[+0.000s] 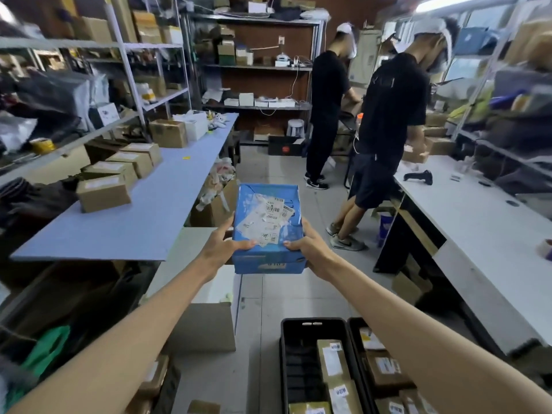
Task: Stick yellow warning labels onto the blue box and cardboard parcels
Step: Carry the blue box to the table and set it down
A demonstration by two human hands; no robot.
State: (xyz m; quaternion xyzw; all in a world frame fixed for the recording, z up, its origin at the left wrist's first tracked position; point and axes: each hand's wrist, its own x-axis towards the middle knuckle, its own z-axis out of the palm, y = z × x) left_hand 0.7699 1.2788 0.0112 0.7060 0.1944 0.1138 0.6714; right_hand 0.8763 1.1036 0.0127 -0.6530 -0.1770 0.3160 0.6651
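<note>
I hold a blue box (266, 216) out in front of me, above the floor, with both hands. Its top carries several torn white barcode labels. My left hand (224, 245) grips its left near corner, thumb on top. My right hand (310, 249) grips the right near corner the same way. Several cardboard parcels (103, 193) with white labels stand in a row on the blue table (125, 225) at my left. A small yellow label (186, 158) lies farther back on that table.
Two black crates (301, 369) with labelled parcels stand on the floor below my arms. Two people in black (385, 138) work at the white bench (478, 228) on the right. Shelves line both walls. An open carton (215, 207) stands beside the blue table.
</note>
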